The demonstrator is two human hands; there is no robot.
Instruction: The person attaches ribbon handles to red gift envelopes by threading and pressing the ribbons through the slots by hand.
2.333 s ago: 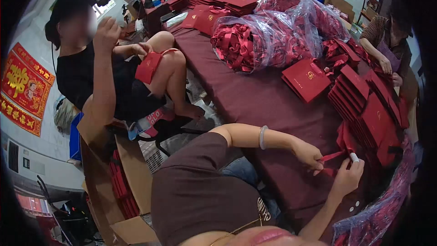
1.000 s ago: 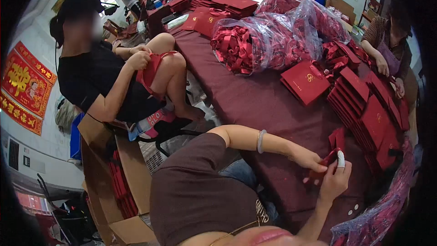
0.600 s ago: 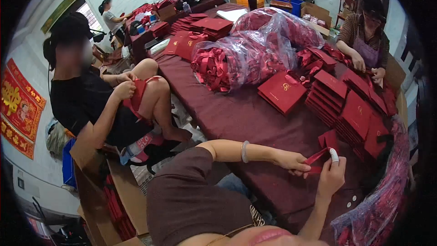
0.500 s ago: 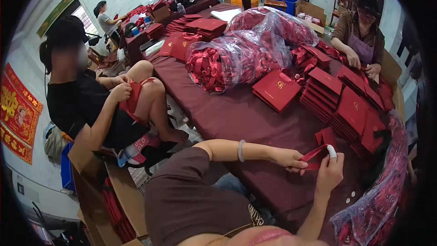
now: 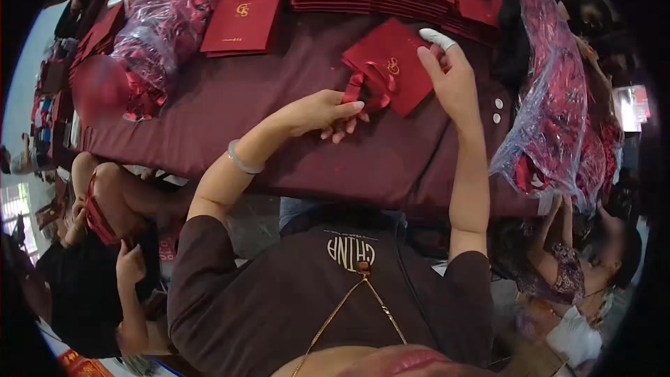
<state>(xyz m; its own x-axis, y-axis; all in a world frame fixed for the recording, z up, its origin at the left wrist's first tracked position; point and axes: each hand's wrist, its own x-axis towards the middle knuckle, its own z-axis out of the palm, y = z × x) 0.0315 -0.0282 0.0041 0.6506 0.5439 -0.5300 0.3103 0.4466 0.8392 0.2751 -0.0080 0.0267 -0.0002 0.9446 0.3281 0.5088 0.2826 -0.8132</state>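
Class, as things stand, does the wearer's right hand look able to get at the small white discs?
Probably yes. The right hand looks free, beside the red gift bag, and the discs lie close by on the tablecloth, with nothing visible between.

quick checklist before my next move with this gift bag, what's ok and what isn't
1. Ribbon held by left hand: ok
2. Gold logo on the red gift bag facing up: ok
3. Bag square to the near edge of the table: not ok, it lies slanted
4. White finger cover on right hand: ok
5. Right hand pinching the bag: not ok, thumb and index finger are apart
6. Ribbon free of twists: cannot tell
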